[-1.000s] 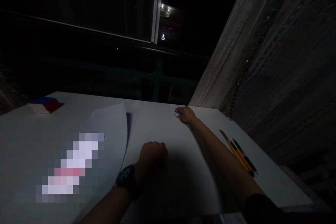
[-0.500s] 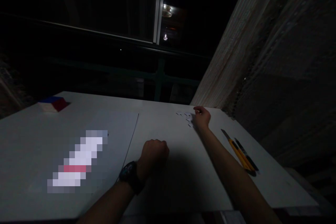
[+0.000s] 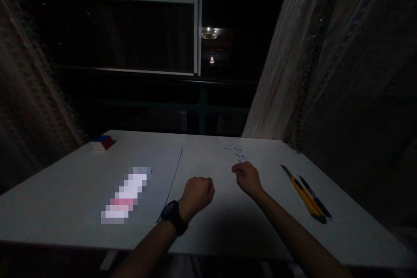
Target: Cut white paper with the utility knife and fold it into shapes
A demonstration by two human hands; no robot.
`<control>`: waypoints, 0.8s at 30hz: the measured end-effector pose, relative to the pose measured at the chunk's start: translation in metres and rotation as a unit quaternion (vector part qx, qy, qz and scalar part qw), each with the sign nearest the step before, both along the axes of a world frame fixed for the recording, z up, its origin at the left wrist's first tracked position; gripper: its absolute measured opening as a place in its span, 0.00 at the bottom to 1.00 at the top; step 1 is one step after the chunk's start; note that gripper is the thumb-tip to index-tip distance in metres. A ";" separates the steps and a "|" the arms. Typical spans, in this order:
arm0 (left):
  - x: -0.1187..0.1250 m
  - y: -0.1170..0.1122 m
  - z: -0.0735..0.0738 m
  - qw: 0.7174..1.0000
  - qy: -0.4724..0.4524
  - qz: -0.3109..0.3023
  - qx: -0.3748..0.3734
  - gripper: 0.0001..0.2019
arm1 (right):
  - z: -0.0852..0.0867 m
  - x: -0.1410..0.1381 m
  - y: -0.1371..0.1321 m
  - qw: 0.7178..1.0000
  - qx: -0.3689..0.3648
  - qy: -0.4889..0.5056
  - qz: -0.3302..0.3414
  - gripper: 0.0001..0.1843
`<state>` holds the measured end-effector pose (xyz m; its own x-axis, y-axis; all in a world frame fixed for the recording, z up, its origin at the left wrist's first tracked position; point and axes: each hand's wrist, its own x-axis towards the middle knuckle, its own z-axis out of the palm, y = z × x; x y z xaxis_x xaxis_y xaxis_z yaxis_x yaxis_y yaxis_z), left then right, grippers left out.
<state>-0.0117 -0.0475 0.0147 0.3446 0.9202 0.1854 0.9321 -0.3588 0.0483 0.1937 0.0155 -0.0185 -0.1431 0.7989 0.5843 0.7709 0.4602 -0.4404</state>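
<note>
Several small, flat, white pieces with dark marks (image 3: 238, 149) lie near the far edge of the white counter (image 3: 202, 156), just beyond your right hand (image 3: 248, 178), the nearer of your two hands. Their cluster slants from far left down toward your right fingertips. Those fingers are bent close together; whether they pinch a piece, you cannot tell in this dimness. Your left hand (image 3: 197, 193), curled into a fist, sits beside the large white sheet (image 3: 159, 169), well apart from them.
</note>
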 end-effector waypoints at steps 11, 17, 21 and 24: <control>-0.138 -0.074 0.004 0.932 -0.065 0.259 0.244 0.22 | 0.006 -0.091 0.007 0.960 -0.193 0.155 0.132 0.11; -0.168 -0.088 -0.011 0.905 -0.069 0.371 0.193 0.37 | 0.006 -0.202 0.038 0.940 -0.262 0.199 0.087 0.15; -0.170 -0.087 -0.014 0.914 -0.084 0.361 0.163 0.36 | 0.005 -0.226 0.043 0.944 -0.257 0.203 0.031 0.18; -0.170 -0.085 -0.015 0.915 -0.090 0.362 0.155 0.35 | 0.006 -0.229 0.035 0.946 -0.242 0.214 0.025 0.23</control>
<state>-0.1820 -0.1326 -0.0007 -0.3962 0.7891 0.4694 0.9179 0.3272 0.2246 -0.0356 0.0504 -0.0121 -0.0201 0.9862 0.1644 0.4572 0.1553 -0.8757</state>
